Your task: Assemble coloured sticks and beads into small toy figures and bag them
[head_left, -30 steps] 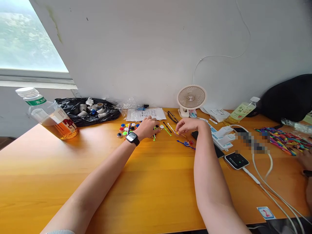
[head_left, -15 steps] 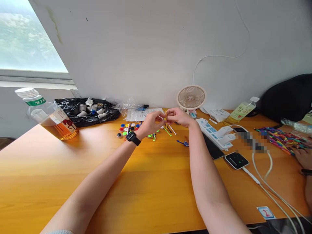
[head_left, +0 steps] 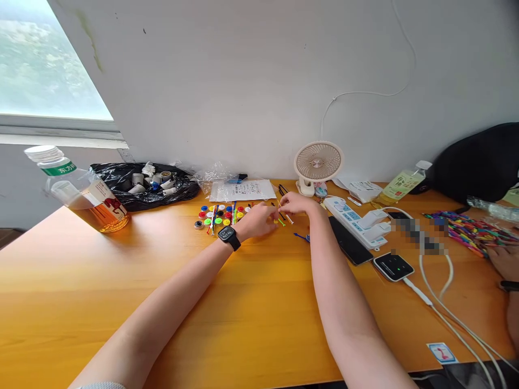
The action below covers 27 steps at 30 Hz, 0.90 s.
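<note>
My left hand [head_left: 261, 220], with a black watch [head_left: 229, 236] on its wrist, is low over the table beside a cluster of small coloured discs [head_left: 219, 221]. Its partly curled fingers look apart, and nothing shows in them. Thin coloured sticks [head_left: 214, 220] lie among the discs. My right hand [head_left: 298, 203] is just to the right, its fingertips drawn together; what they hold is too small to make out. Below its fingers are a white stick [head_left: 289, 219] and a green stick [head_left: 281, 222]. A blue arrow-tipped stick [head_left: 300, 236] lies near my right forearm.
Behind my hands are a white packet [head_left: 243, 190] and a small fan [head_left: 318, 165]. A power strip [head_left: 357, 219] and black phone [head_left: 349, 241] lie right. Left are a large bottle [head_left: 87, 194] and black bag [head_left: 121, 194]. Another person's hand [head_left: 505, 262] is beside coloured pens [head_left: 470, 229].
Both hands were raised together around a yellow arrow-tipped stick. They have now lowered and separated slightly, the left hand towards the table; the yellow stick is no longer clearly visible.
</note>
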### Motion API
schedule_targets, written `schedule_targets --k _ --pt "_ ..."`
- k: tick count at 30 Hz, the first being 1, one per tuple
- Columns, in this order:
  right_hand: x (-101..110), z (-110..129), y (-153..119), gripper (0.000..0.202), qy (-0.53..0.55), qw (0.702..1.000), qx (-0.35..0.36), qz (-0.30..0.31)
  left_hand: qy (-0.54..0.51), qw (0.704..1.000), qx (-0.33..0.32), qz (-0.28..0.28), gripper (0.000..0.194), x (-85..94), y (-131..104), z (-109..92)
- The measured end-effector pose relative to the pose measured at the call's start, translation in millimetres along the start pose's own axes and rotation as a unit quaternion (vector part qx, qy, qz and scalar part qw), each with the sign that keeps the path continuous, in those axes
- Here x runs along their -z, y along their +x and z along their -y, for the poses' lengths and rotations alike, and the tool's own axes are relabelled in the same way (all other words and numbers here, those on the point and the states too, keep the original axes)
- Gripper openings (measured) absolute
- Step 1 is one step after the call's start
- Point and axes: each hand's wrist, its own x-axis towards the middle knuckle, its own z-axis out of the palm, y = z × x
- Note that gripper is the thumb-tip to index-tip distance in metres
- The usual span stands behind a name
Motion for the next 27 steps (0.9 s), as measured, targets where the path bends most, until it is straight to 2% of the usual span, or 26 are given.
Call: schedule_targets --k 2,5,9,15,18,20,22,24,27 --pt "-1.4 -1.5 2.2 0.02 -0.016 1.0 -0.01 -0.011 0.042 0.999 -0.015 0.009 0.019 0.5 -1.1 2.0" --pt "-3.2 -1.9 4.0 0.043 -0.034 0.999 -0.028 -0.032 0.094 0.995 -0.025 0.02 0.013 6.5 -1.0 6.2" --pt "-9.4 -2.6 5.0 0.062 -0.038 0.997 -0.062 -0.008 0.137 0.989 -0.049 0.013 0.012 10.6 -0.5 9.2" --pt "-14.6 -3.4 8.4 0.052 -0.009 0.998 -0.065 0.004 0.203 0.979 -0.017 0.009 0.016 7.1 -4.2 8.5" --pt "-1.2 -6.7 1.3 0.042 0.006 0.999 -0.049 -0.002 0.214 0.977 -0.011 -0.003 0.016 10.0 -4.4 8.2" --pt "13.7 -10.0 -8.9 0.033 0.015 0.999 -0.038 -0.022 0.184 0.982 -0.016 -0.021 0.021 10.8 -2.4 2.3" --pt "30.0 -12.9 -22.6 0.025 0.024 0.997 -0.023 -0.065 0.13 0.99 -0.042 -0.033 0.028 7.3 0.2 -11.1" --pt "44.6 -14.1 -37.9 0.021 0.028 0.992 -0.014 -0.125 0.079 0.992 -0.096 -0.025 0.034 -2.3 1.6 -30.5" --pt "58.3 -11.5 -58.9 0.021 0.058 0.985 0.006 -0.163 0.058 0.982 -0.18 0.032 0.042 -25.4 -1.2 -60.3"
